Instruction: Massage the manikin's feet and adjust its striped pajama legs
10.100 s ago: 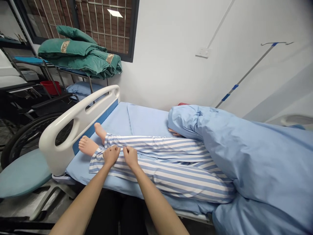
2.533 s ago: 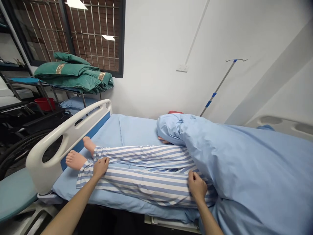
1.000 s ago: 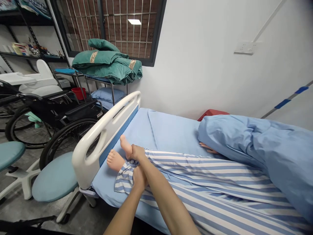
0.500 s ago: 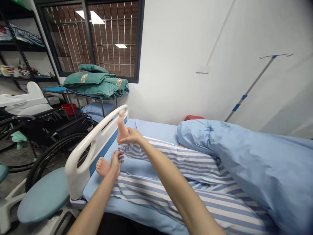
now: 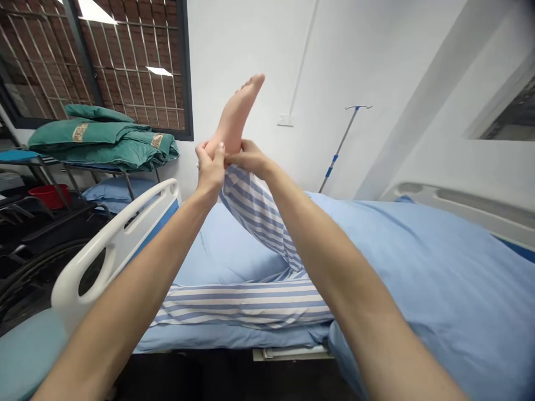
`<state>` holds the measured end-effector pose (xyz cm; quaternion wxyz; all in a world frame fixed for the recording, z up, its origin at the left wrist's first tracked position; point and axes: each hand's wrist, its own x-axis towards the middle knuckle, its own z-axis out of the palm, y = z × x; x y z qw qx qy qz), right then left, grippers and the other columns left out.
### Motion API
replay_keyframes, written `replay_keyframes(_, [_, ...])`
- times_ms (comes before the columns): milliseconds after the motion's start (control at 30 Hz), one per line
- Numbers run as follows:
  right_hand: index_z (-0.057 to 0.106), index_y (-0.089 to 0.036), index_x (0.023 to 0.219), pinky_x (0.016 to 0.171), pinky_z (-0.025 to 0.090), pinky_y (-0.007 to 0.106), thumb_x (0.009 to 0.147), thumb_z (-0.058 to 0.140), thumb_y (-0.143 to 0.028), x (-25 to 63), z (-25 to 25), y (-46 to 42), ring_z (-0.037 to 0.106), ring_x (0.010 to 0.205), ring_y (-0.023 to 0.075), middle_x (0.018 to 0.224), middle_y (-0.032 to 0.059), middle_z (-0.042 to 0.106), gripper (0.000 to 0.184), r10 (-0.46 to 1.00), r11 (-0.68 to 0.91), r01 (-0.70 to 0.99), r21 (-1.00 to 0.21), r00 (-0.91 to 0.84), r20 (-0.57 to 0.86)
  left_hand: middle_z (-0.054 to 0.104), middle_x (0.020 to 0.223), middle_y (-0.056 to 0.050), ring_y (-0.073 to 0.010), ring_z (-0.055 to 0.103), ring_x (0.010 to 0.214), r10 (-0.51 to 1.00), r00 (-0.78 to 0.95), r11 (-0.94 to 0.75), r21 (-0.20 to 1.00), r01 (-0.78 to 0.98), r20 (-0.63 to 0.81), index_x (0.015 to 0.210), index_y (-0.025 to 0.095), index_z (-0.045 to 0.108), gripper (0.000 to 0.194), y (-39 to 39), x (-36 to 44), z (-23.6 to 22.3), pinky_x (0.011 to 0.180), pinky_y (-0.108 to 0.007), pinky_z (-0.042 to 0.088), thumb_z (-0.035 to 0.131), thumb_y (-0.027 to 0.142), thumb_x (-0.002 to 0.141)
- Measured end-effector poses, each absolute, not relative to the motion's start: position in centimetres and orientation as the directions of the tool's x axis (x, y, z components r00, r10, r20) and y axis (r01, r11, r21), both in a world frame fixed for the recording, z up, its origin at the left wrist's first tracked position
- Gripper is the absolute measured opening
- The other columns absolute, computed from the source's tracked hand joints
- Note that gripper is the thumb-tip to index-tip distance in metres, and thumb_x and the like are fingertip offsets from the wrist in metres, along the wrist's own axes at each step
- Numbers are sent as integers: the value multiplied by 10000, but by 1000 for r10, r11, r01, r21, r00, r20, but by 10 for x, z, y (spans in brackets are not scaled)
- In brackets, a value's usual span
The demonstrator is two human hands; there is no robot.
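A smooth, plastic-looking foot (image 5: 236,114) is up in the air over the bed, toes pointing up and to the right. My left hand (image 5: 211,167) is closed around its heel and ankle from the left. From the right, my right hand (image 5: 251,159) grips the same ankle, beside the cuff of the raised striped trouser leg (image 5: 259,209). This leg slopes down to the mattress, bent at the knee. The other striped leg (image 5: 251,303) lies flat along the near side of the bed; its foot is hidden behind my left forearm.
A white footboard (image 5: 112,239) stands at the bed's left end. A blue quilt (image 5: 418,267) covers the right part. Behind are an IV pole (image 5: 340,147) and folded green bedding (image 5: 104,142). A wheelchair (image 5: 25,262) and a pale blue stool seat (image 5: 33,348) stand left.
The held foot has risen well above the bed and its knee has bent. My left hand has come up from beside the lower foot onto the ankle. The view has turned right.
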<state>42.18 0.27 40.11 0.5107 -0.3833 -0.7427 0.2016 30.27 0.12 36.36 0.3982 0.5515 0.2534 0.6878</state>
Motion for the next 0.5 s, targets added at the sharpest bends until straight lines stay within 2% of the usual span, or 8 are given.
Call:
replay_keyframes(133, [609, -37, 973, 778, 526, 368, 652, 705, -431, 445, 419, -18, 617, 910, 211, 944, 81, 650, 518, 757, 644, 362, -675, -171, 631, 444, 1165, -44, -242, 469, 1192, 770, -82, -627, 730, -272, 632, 1170, 228, 386, 345, -8, 328, 384, 949, -459, 356, 502, 374, 880])
replay_keyframes(233, [604, -39, 976, 788, 521, 376, 633, 717, -436, 438, 414, -17, 608, 920, 217, 953, 86, 645, 537, 770, 634, 347, -691, -201, 605, 457, 1158, -46, -230, 489, 1165, 781, -69, -615, 745, -257, 621, 1155, 230, 377, 354, -11, 319, 380, 939, -424, 386, 524, 377, 868])
replay_keyframes(400, [613, -54, 916, 752, 516, 334, 564, 738, -360, 399, 384, 2, 591, 820, 193, 849, 56, 645, 483, 782, 620, 352, -702, -201, 590, 520, 1117, -46, -158, 584, 923, 852, -26, -519, 837, -174, 523, 1128, 245, 356, 445, -12, 273, 350, 776, -298, 493, 598, 405, 790])
replay_keyframes(500, [616, -65, 916, 726, 498, 298, 532, 708, -300, 368, 354, 16, 573, 787, 175, 812, 17, 627, 460, 796, 603, 372, -706, -228, 560, 551, 1016, -41, -125, 580, 714, 914, -38, -405, 905, -128, 404, 1117, 239, 357, 529, -10, 239, 324, 619, -272, 493, 655, 392, 708])
